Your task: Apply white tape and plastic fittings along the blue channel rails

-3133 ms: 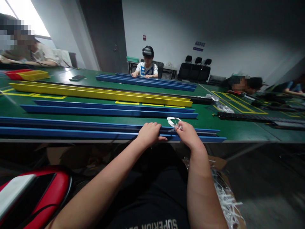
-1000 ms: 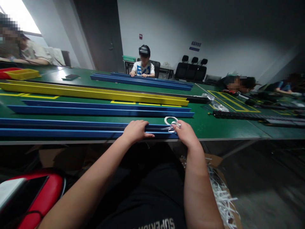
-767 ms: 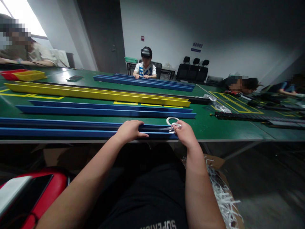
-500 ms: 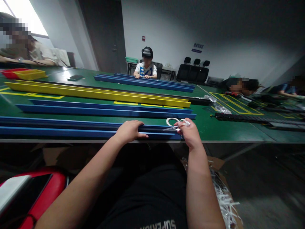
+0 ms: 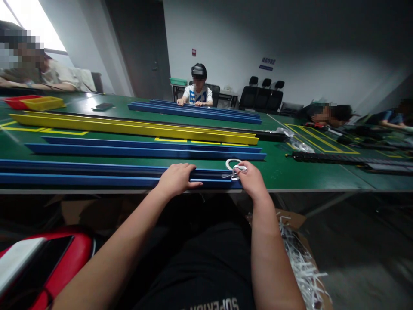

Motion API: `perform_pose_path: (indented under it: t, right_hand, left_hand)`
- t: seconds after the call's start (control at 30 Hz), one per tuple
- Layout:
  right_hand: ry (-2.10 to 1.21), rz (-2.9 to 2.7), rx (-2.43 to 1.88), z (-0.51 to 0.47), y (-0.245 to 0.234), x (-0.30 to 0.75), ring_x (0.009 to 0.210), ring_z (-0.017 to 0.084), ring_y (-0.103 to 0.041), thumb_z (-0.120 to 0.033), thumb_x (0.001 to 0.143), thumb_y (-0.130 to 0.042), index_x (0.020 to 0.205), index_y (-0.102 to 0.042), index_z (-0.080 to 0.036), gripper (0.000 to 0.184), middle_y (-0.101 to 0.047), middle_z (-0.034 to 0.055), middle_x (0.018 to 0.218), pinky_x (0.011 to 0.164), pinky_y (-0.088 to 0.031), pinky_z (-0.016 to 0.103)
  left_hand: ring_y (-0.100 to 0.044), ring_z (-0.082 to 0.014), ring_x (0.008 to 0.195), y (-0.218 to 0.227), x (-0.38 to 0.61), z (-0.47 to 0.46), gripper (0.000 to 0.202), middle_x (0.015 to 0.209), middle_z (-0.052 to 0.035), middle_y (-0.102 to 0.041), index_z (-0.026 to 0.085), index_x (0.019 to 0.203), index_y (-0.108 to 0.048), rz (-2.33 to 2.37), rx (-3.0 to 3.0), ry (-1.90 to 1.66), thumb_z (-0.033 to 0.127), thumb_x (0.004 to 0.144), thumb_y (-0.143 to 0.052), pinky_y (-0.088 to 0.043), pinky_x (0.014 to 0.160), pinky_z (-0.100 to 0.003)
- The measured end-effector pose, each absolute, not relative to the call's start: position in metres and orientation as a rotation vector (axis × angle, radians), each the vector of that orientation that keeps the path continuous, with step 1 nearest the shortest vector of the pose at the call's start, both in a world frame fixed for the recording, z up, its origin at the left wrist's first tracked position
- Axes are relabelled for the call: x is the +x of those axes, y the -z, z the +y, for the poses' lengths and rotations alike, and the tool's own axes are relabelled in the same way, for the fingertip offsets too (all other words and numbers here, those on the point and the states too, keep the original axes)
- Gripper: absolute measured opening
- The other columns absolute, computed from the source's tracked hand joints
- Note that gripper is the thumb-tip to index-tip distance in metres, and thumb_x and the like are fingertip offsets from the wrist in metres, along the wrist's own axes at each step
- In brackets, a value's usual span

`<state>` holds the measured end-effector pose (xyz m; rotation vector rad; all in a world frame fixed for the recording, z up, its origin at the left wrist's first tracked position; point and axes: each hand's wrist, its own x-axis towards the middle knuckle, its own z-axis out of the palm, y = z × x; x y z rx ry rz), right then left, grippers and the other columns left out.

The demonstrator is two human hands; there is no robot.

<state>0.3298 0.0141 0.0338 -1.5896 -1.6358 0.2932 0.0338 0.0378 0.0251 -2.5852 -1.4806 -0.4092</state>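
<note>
Red bin (image 5: 20,102): far left on the green table (image 5: 290,177), against the yellow bin (image 5: 45,103).
Stool (image 5: 81,246): red, below the table edge, a white slab (image 5: 20,256) and a black one lying on it.
Near rail (image 5: 97,179): blue, along the front edge of the table, running out of view at left; both hands are at it.
Yellow rail (image 5: 135,130): behind the middle rail (image 5: 145,152), which is blue.
Left hand (image 5: 176,178): laid over the near rail, thumb parted from the fingers; cannot tell whether it grips.
Person opposite (image 5: 200,95): seated, both hands by the far rail (image 5: 193,113).
White ring (image 5: 228,165): just beside the right fingers; cannot tell if held.
White strip (image 5: 239,168): looped at the right fingertips, over the near rail's right end.
Right hand (image 5: 253,181): closed in a pinch on the strip.
Box (image 5: 306,267): below, right of the right forearm, heaped with white scraps.
Black bar (image 5: 342,159): on the table, well apart from the right hand.
</note>
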Motion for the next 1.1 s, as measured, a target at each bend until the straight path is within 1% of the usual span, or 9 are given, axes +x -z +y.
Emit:
perform_pose_path:
  t: [0.13,0.33,0.4,0.47,0.57,0.67,0.77,0.97,1.1]
  right_hand:
    - [-0.302,-1.7,-1.562,0.016,-0.029,0.335,0.075,0.015,-0.061,-0.031,0.08,-0.06,0.09,-0.068,-0.021,0.016,-0.068,0.0027,0.091,0.068,-0.044,0.026]
    - [-0.274,-1.76,-1.576,0.018,-0.029,0.336,0.077,0.014,-0.061,-0.021,0.079,-0.056,0.092,-0.071,-0.022,0.02,-0.068,0.0023,0.094,0.071,-0.046,0.026]
    - [-0.267,-1.739,-1.591,0.02,-0.026,0.333,0.076,0.014,-0.061,-0.023,0.08,-0.055,0.093,-0.07,-0.023,0.02,-0.069,0.0018,0.093,0.069,-0.045,0.025]
    - [-0.251,-1.691,-1.655,0.022,-0.023,0.329,0.074,0.015,-0.06,-0.028,0.083,-0.055,0.094,-0.07,-0.024,0.019,-0.07,0.0012,0.089,0.065,-0.043,0.025]
    - [-0.153,-1.589,-1.791,0.023,-0.02,0.322,0.072,0.016,-0.06,-0.035,0.086,-0.054,0.096,-0.07,-0.027,0.021,-0.071,0.0011,0.085,0.062,-0.038,0.025]
    - [-0.041,-1.557,-1.856,0.02,-0.02,0.315,0.076,0.017,-0.061,-0.038,0.088,-0.052,0.099,-0.07,-0.029,0.023,-0.072,0.0014,0.091,0.063,-0.037,0.026]
    - [0.048,-1.63,-1.902,0.017,-0.022,0.309,0.081,0.018,-0.062,-0.04,0.091,-0.048,0.1,-0.07,-0.03,0.025,-0.072,0.0016,0.099,0.065,-0.037,0.027]
    - [0.131,-1.761,-2.028,0.017,-0.022,0.302,0.083,0.02,-0.063,-0.044,0.095,-0.042,0.104,-0.07,-0.029,0.032,-0.07,0.0043,0.1,0.068,-0.038,0.029]
    - [0.158,-1.724,-1.978,0.018,-0.02,0.303,0.081,0.02,-0.062,-0.044,0.096,-0.042,0.1,-0.07,-0.028,0.033,-0.07,0.0051,0.099,0.065,-0.036,0.028]
  left_hand:
    - [-0.063,-0.029,0.107,-0.023,0.035,0.037,0.074,0.115,-0.01,-0.069,0.022,0.126,-0.057,-1.48,-2.564,0.395,0.078,0.08,-0.046,-0.042,0.093,-0.038]
    - [-0.062,-0.0283,0.109,-0.024,0.033,0.038,0.074,0.116,-0.0092,-0.068,0.023,0.127,-0.056,-1.503,-2.58,0.389,0.079,0.079,-0.045,-0.04,0.095,-0.038]
    - [-0.061,-0.028,0.111,-0.025,0.033,0.039,0.075,0.119,-0.0086,-0.068,0.025,0.128,-0.055,-1.523,-2.595,0.386,0.08,0.078,-0.046,-0.04,0.095,-0.038]
    - [-0.06,-0.0288,0.112,-0.026,0.033,0.039,0.077,0.121,-0.0088,-0.067,0.026,0.127,-0.056,-1.562,-2.577,0.375,0.083,0.075,-0.046,-0.04,0.095,-0.038]
    - [-0.061,-0.0319,0.109,-0.028,0.036,0.039,0.081,0.114,-0.012,-0.068,0.024,0.119,-0.06,-1.638,-2.512,0.304,0.087,0.071,-0.043,-0.04,0.094,-0.04]
    - [-0.062,-0.0335,0.103,-0.03,0.04,0.037,0.083,0.107,-0.0144,-0.069,0.021,0.111,-0.062,-1.677,-2.49,0.235,0.089,0.072,-0.037,-0.04,0.089,-0.042]
    - [-0.062,-0.0337,0.102,-0.032,0.041,0.034,0.082,0.106,-0.0148,-0.068,0.02,0.109,-0.062,-1.668,-2.486,0.236,0.089,0.073,-0.035,-0.04,0.088,-0.042]
    - [-0.061,-0.0328,0.1,-0.032,0.041,0.032,0.08,0.104,-0.0132,-0.068,0.02,0.105,-0.062,-1.641,-2.459,0.253,0.088,0.073,-0.034,-0.04,0.086,-0.041]
    - [-0.062,-0.0325,0.1,-0.029,0.041,0.034,0.081,0.103,-0.0136,-0.068,0.02,0.107,-0.061,-1.655,-2.449,0.253,0.089,0.072,-0.035,-0.04,0.086,-0.04]
